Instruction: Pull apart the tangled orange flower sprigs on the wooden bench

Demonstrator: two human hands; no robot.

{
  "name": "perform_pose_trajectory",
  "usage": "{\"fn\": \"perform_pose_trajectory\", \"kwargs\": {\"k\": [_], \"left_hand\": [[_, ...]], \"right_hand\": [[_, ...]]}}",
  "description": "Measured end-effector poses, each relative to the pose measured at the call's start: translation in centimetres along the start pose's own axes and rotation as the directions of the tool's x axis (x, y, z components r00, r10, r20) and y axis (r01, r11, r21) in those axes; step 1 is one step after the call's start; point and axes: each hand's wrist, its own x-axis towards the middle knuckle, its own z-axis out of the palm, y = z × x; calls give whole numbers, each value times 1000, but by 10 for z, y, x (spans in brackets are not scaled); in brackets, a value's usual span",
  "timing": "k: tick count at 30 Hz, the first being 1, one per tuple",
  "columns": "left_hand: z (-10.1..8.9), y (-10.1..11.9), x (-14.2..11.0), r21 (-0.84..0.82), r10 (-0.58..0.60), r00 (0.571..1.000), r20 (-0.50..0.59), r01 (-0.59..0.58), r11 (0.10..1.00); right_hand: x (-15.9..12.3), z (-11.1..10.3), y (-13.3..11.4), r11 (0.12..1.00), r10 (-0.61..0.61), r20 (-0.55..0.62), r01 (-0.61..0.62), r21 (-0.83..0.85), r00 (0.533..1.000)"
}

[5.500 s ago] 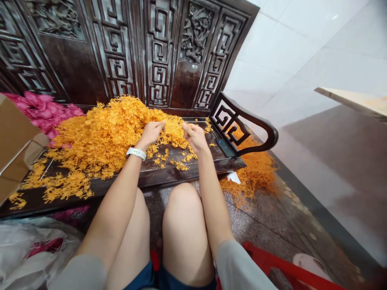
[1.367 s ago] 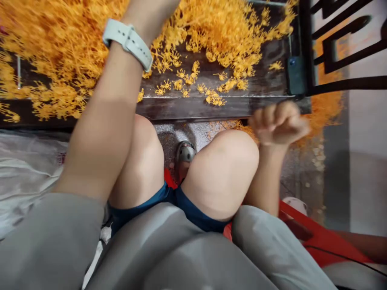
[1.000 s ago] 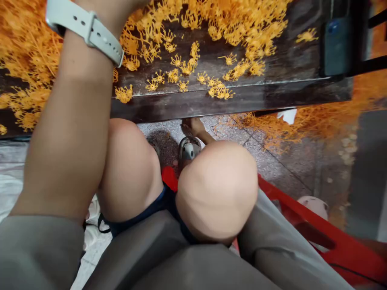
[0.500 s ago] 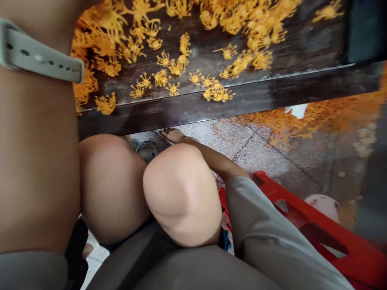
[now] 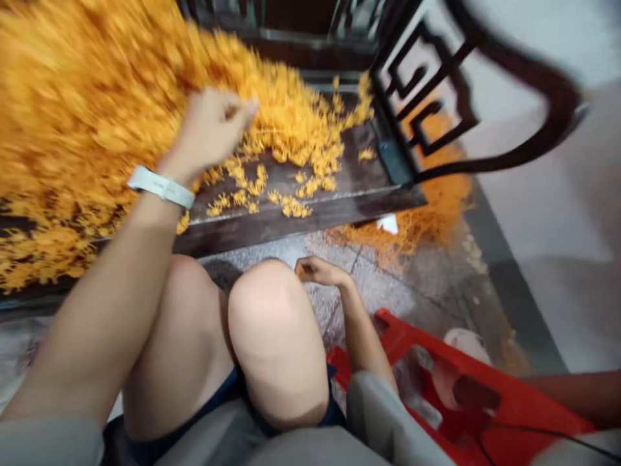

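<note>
My left hand [image 5: 211,126], with a pale watch strap at its wrist, hovers over the heap of yellow-orange plastic flower pieces [image 5: 121,123] on the dark wooden bench. Its thumb and fingers are pinched together; whatever is between them is too blurred to make out. My right hand [image 5: 317,270] hangs low beside my knee, in front of the bench edge and above the speckled floor. Its fingers are curled in, and anything inside them is hidden. Several loose flower pieces [image 5: 294,206] lie scattered near the bench's front edge.
A phone [image 5: 394,162] lies by the carved armrest [image 5: 528,77]. Orange strands [image 5: 436,200] are piled on the floor past the bench end, with a white scrap [image 5: 388,224] on them. A red plastic stool [image 5: 485,388] stands at my right.
My right hand left the bench, reached down to the floor beneath its edge, and has now risen beside my knee, fingers curled. My left hand stayed near the heap. The view tilted down, then up.
</note>
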Motion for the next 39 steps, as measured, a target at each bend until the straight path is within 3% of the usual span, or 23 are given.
{"fn": "perform_pose_trajectory", "kwargs": {"k": [1, 2, 4, 5, 7, 10, 12, 13, 15, 16, 18, 20, 22, 23, 26, 27, 30, 33, 36, 39], "left_hand": [[10, -1, -5, 58, 66, 994, 81, -71, 996], [17, -4, -7, 8, 81, 994, 68, -81, 997], [25, -10, -2, -234, 9, 999, 35, -1, 972], [26, -11, 1, -365, -16, 999, 39, 30, 931], [24, -10, 4, -589, -46, 997, 65, 76, 805], [25, -1, -1, -789, -58, 994, 89, 106, 606], [31, 7, -6, -848, -57, 994, 98, 113, 518], [35, 11, -8, -864, -56, 993, 103, 117, 490], [41, 15, -11, -881, -70, 991, 112, 132, 454], [42, 16, -11, -888, -85, 990, 113, 139, 439], [42, 15, -10, -899, -113, 988, 101, 140, 416], [39, 12, -7, -911, -123, 990, 69, 113, 396], [36, 9, -5, -927, -136, 990, 21, 70, 367], [34, 8, -4, -936, -141, 990, -1, 49, 349], [30, 6, -2, -950, -133, 990, -36, 7, 314], [31, 5, -1, -948, -118, 992, -40, -1, 318], [34, 2, 2, -907, -81, 994, -69, -28, 421], [38, -5, 7, -818, -60, 988, -139, -81, 570], [40, -14, 10, -757, -10, 989, -147, -106, 645], [40, -18, 11, -749, 0, 994, -109, -82, 657]], "right_hand": [[-17, -14, -16, 985, -42, -49, 50, 167, 998], [-30, -27, -32, 929, -118, -256, 198, 314, 959], [-45, -50, -68, 736, -169, -567, 486, 471, 806], [-47, -60, -86, 658, -164, -664, 582, 478, 730], [-40, -75, -118, 604, -143, -732, 645, 468, 666], [-8, -93, -150, 626, -93, -807, 665, 408, 583], [19, -101, -166, 684, -28, -860, 637, 355, 509], [32, -105, -174, 753, 12, -880, 576, 320, 474], [51, -111, -192, 919, 28, -918, 350, 179, 395], [57, -114, -203, 974, -13, -933, 215, 69, 360], [65, -119, -227, 987, -158, -938, 7, -163, 309], [71, -119, -256, 949, -287, -920, -51, -311, 269], [79, -116, -284, 930, -350, -896, -12, -367, 272], [84, -112, -297, 923, -371, -876, 16, -385, 309], [100, -97, -323, 874, -455, -742, 88, -478, 492], [104, -92, -325, 850, -493, -690, 123, -513, 530], [115, -82, -318, 802, -584, -590, 283, -526, 558], [121, -81, -298, 814, -581, -533, 447, -372, 615], [125, -83, -283, 833, -543, -502, 506, -223, 673], [130, -85, -275, 826, -533, -552, 537, -173, 641]]}}
